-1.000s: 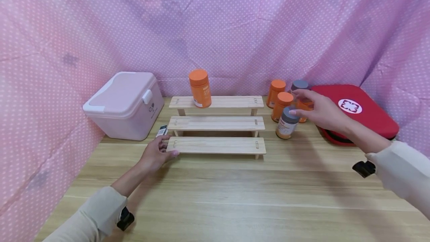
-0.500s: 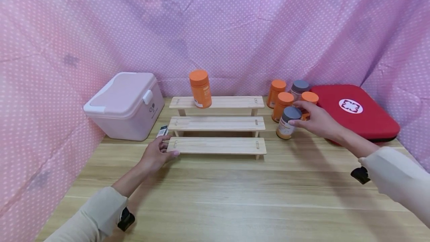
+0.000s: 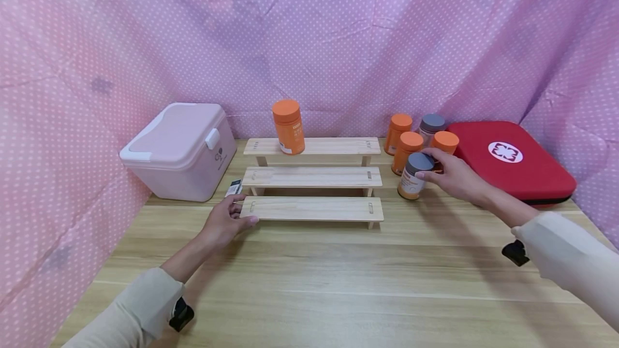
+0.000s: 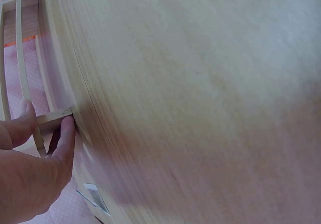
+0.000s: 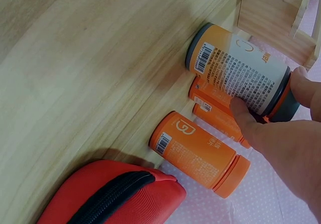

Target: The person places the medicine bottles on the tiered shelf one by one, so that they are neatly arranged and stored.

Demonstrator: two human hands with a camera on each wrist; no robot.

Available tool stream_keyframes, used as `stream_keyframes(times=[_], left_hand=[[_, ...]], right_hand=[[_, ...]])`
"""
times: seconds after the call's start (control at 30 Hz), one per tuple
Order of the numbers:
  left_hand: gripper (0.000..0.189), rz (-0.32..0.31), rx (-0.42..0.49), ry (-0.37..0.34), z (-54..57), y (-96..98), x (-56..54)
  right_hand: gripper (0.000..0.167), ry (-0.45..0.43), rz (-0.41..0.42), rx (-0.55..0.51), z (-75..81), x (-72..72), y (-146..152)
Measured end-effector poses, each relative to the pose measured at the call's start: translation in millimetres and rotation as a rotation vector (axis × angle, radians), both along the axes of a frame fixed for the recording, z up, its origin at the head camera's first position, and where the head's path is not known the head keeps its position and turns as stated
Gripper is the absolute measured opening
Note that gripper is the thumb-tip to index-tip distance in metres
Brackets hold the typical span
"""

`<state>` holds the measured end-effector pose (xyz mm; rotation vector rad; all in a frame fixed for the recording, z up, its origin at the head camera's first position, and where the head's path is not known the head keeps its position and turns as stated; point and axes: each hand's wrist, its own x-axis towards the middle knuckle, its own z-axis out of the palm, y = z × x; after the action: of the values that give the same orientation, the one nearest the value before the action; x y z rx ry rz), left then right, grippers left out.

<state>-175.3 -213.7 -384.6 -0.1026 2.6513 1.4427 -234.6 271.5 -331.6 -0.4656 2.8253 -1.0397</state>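
A three-tier wooden display shelf [image 3: 314, 177] stands mid-table, an orange bottle [image 3: 290, 133] upright on its top tier. My left hand [image 3: 220, 225] holds the left end of the lowest tier; in the left wrist view its thumb and fingers pinch the board by its support leg [image 4: 55, 117]. At the right, my right hand [image 3: 456, 177] grips a grey-capped jar [image 3: 411, 184] near its cap, thumb in front and fingers behind. The jar [image 5: 235, 68] has a white-and-orange label and stands upright on the table. The right hand's far fingers are partly hidden behind it.
Several orange-capped bottles [image 3: 405, 154] and another grey-capped jar [image 3: 431, 125] crowd behind the held jar. A red first-aid case [image 3: 522, 168] lies to their right. Far left stands a pink lidded box [image 3: 184, 149], with a small printed packet [image 3: 233, 188] between it and the shelf.
My right hand has moved down and slightly left onto the grey-capped jar and closed on it near the cap. The left hand and the shelf have stayed put.
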Motion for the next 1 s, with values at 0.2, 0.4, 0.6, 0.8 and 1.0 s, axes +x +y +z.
stream_keyframes(times=[0.2,0.4,0.6,0.8,1.0], left_hand=[[0.068,0.001,-0.004,-0.007,0.0,-0.4,-0.6],[0.068,0.005,0.0,-0.015,-0.1,-0.3,-1.3],[0.068,0.006,-0.005,-0.012,-0.2,0.0,-1.4],[0.069,0.004,-0.02,-0.021,0.3,0.2,-0.6],[0.069,0.008,-0.018,-0.028,1.5,0.0,-0.6]], right_hand=[[0.064,0.004,-0.003,0.011,0.2,-0.5,0],[0.063,0.042,0.003,0.021,-0.5,-0.6,2],[0.063,0.081,0.01,0.039,-0.7,1.1,5],[0.06,0.094,0.025,0.026,6.0,8.1,10],[0.054,0.147,0.006,-0.02,23.3,16.0,10]])
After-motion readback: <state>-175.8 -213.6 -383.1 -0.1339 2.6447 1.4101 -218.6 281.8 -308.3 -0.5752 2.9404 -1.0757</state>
